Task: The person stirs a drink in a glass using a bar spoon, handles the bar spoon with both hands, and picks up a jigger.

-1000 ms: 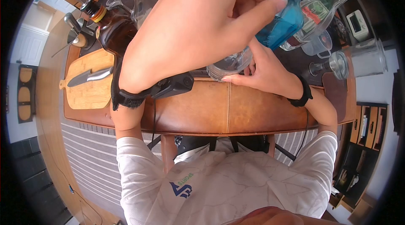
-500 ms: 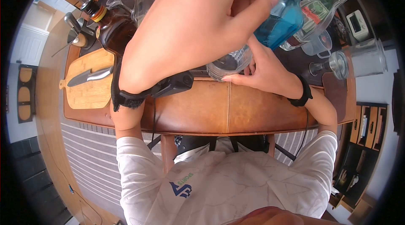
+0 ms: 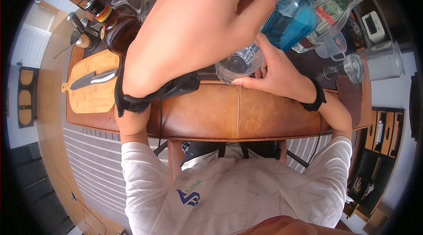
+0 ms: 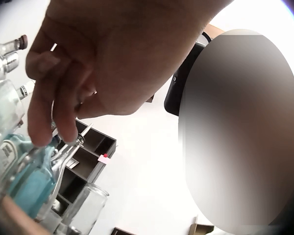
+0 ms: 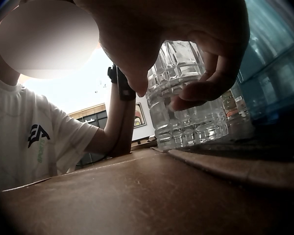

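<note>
Raised over the table edge, my left hand (image 3: 198,27) pinches a thin metal rod (image 4: 25,160) between its fingertips, like the handle of a bar spoon; its lower end is hidden. Below that hand, a clear cut-glass mixing glass (image 3: 232,68) stands upright, its top covered by the hand in the head view. My right hand (image 3: 284,72) grips the glass from the right side, with thumb and fingers around its wall. The right wrist view shows the glass's (image 5: 188,129) square-cut pattern. Close behind the right hand is a blue bottle (image 3: 293,23).
Left stand a brown bottle (image 3: 121,32) with a pourer and a wooden cutting board (image 3: 94,100) bearing a knife (image 3: 94,79). Right are a clear bottle (image 3: 335,16), a plastic measuring cup (image 3: 331,49), a metal jigger (image 3: 330,72) and a glass jar (image 3: 383,61). The padded leather edge (image 3: 198,116) runs in front.
My left hand's fingertips have shifted left and slightly up in the head view, away from the blue bottle, still pinching. My right hand and the mixing glass have stayed in place.
</note>
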